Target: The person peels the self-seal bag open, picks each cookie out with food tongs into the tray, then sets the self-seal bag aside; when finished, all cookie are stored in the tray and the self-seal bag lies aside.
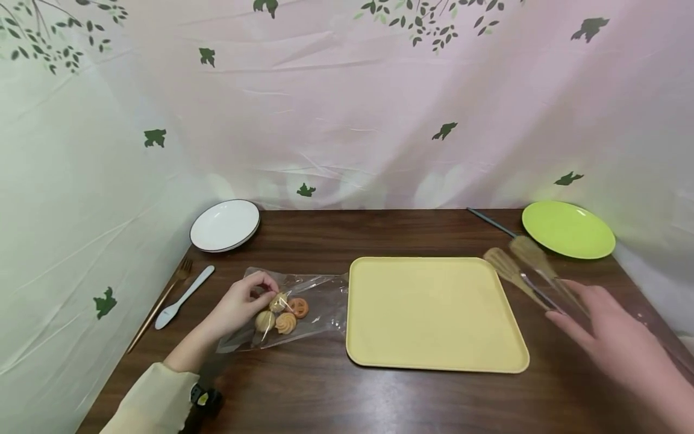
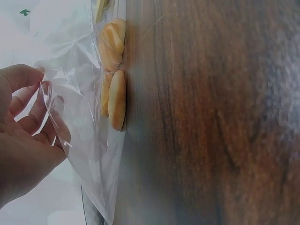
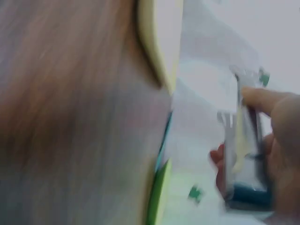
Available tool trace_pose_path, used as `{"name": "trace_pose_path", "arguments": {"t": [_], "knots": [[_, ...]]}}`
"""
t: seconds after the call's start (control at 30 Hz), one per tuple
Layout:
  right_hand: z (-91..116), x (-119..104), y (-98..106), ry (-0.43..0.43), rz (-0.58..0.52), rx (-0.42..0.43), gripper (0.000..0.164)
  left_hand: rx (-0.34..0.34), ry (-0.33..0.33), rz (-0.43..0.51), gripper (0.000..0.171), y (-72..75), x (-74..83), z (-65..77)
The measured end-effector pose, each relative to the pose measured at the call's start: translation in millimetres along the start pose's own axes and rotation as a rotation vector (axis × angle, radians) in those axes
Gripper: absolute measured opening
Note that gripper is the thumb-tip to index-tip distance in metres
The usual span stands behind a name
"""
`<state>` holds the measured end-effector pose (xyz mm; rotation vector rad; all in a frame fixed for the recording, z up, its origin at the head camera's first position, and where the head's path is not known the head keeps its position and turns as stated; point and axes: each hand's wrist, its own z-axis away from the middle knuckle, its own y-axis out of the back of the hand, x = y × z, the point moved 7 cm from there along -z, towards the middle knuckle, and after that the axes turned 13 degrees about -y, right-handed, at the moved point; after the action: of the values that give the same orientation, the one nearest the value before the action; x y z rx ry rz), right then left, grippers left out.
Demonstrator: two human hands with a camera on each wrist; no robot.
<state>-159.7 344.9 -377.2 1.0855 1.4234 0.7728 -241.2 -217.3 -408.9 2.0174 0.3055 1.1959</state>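
Observation:
My left hand point(image 1: 249, 299) pinches the upper film of a clear plastic bag point(image 1: 328, 313) lying left of the yellow tray. In the left wrist view, the film of the bag point(image 2: 79, 108) is lifted between thumb and fingers, above the cookies point(image 2: 112, 44). Several cookies point(image 1: 286, 323), swirled, round and pretzel-shaped, lie together inside it. My right hand point(image 1: 607, 325) grips a pair of tongs point(image 1: 534, 286) by the sides, their wooden-looking ends spread apart with nothing between them. Motion blurs the tongs point(image 3: 241, 150) in the right wrist view.
A yellow tray point(image 1: 434, 313) lies mid-table. White plates point(image 1: 225, 226) stand at the back left, with a gold fork point(image 1: 159, 304) and a white spoon point(image 1: 184, 296) in front. At the back right are a green plate point(image 1: 569, 229) and a thin dark stick point(image 1: 490, 221). Cloth walls enclose the table.

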Motion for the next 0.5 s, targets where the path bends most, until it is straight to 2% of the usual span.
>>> {"name": "trace_pose_path", "arguments": {"t": [0.17, 0.3, 0.5], "knots": [[6, -65, -9, 0.244, -0.002, 0.052, 0.053, 0.005, -0.001, 0.009, 0.006, -1.1, -1.3, 1.3], [7, -106, -26, 0.37, 0.017, 0.027, 0.05, 0.005, -0.006, 0.014, 0.002, -1.9, -0.2, 1.8], [8, -161, -53, 0.534, 0.126, 0.028, 0.052, 0.009, -0.01, 0.013, 0.004, -1.9, 2.0, 2.2]]}}
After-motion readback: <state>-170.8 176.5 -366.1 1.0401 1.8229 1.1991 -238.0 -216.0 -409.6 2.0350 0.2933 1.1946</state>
